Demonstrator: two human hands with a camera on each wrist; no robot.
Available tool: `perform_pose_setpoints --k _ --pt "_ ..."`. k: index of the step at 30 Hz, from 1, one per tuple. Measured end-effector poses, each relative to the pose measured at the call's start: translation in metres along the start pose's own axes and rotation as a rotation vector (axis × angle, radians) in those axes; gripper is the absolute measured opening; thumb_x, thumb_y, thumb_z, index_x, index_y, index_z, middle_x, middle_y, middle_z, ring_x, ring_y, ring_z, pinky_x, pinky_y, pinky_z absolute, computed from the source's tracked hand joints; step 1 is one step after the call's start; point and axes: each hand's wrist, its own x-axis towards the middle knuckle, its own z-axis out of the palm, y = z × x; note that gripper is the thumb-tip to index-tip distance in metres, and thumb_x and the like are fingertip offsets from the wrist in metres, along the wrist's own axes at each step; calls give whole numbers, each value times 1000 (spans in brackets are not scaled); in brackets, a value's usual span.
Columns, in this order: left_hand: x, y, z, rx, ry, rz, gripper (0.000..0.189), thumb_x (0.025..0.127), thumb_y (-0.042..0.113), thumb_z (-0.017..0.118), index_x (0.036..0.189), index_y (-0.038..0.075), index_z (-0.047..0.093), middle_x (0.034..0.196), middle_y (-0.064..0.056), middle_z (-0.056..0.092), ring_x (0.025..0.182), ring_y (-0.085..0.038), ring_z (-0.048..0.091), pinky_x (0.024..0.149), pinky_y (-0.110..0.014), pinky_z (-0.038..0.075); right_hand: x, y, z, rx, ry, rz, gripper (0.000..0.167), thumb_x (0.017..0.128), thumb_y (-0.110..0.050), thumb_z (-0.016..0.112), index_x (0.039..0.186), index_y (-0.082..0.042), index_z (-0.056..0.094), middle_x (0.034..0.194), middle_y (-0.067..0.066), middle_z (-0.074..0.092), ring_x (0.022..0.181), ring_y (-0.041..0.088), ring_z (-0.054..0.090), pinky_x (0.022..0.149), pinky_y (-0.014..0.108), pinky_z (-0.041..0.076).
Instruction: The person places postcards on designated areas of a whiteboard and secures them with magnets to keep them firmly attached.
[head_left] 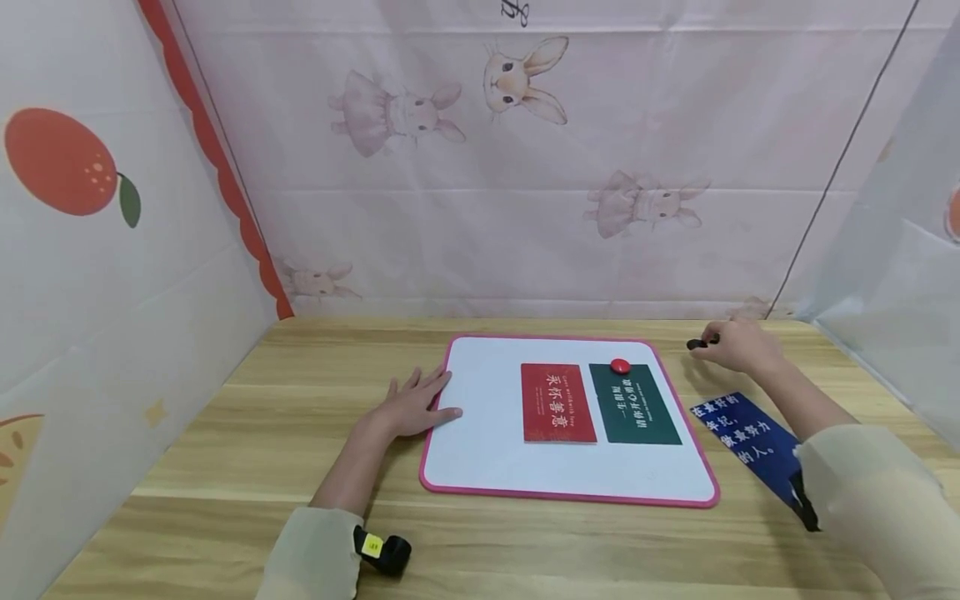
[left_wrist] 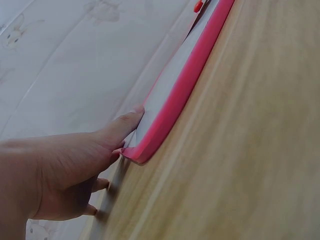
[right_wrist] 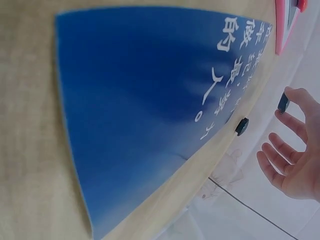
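My left hand [head_left: 408,407] lies at the left edge of a white magnetic board [head_left: 480,467] with a pink rim, fingers spread. Its thumb rests on the board in the left wrist view, and other fingertips reach the table. Beyond the board's right side, my right hand [head_left: 742,346] pinches a black round magnet [right_wrist: 283,102] between thumb and forefinger, the other fingers loosely bent. A second black magnet [right_wrist: 242,126] sits on the table beneath that hand. On the board lie a red card [head_left: 558,404] and a dark green card [head_left: 637,408], with a red magnet [head_left: 620,366] at the green card's top edge.
A blue card [head_left: 750,442] with white lettering lies on the wooden table [head_left: 247,433] under my right forearm, right of the board. Printed cloth walls [head_left: 450,250] stand behind the table and at both sides.
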Motion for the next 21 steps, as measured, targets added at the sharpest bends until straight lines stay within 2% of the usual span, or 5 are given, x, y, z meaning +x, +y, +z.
perform_pose_setpoints --k 7,14,21 --pt "0 0 0 6 -3 -7 77 88 57 47 147 15 21 152 -6 14 137 -33 1 104 -56 -5 -3 -6 1 0 13 -5 47 81 -36 67 103 4 61 90 26 50 77 36 48 58 41 42" --pt "-1 0 0 0 5 6 77 88 56 48 147 14 22 152 -6 14 136 -34 1 103 -57 -5 -6 -10 0 -2 32 -32 45 81 -35 67 103 4 61 90 25 51 78 36 47 60 43 42" --pt "0 -1 1 -3 5 7 78 87 57 48 147 14 23 152 -6 14 137 -34 1 103 -56 -5 -9 -16 -1 1 48 -47 43 80 -33 68 102 3 63 93 25 50 78 35 48 56 40 43"
